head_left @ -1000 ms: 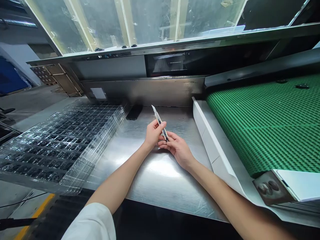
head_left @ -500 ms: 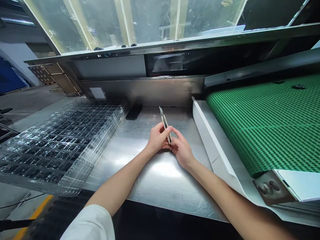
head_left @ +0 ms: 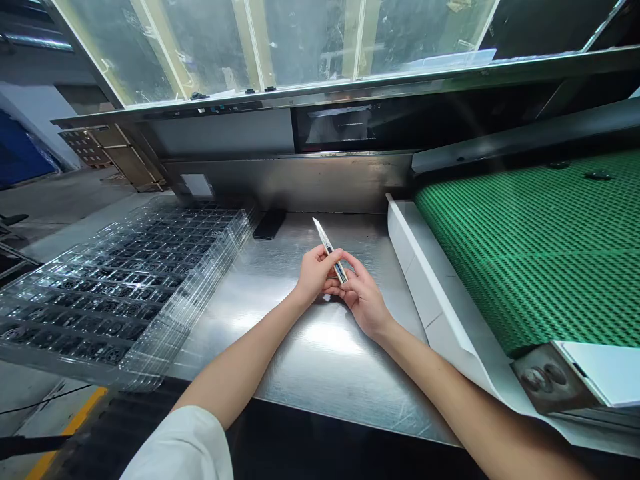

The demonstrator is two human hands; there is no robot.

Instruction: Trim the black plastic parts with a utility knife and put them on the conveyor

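Observation:
Over a steel worktable point(head_left: 320, 360), both my hands meet on a slim utility knife point(head_left: 326, 243). Its blade is out and points up and away to the left. My left hand point(head_left: 314, 273) pinches the knife body between thumb and fingers. My right hand point(head_left: 364, 299) holds the knife's lower end from the right, fingers curled beneath it. The knife is lifted a little above the table surface.
A stack of clear plastic trays point(head_left: 120, 280) holding small dark parts lies to the left. A dark phone-like slab point(head_left: 269, 224) rests at the back. A white guard rail point(head_left: 430, 293) borders a green mesh conveyor point(head_left: 540, 247) on the right. A glass-fronted machine housing point(head_left: 300, 47) rises behind.
The knife has tilted slightly in my hands, its tip swinging right and then back left. Both hands stay together in the same spot.

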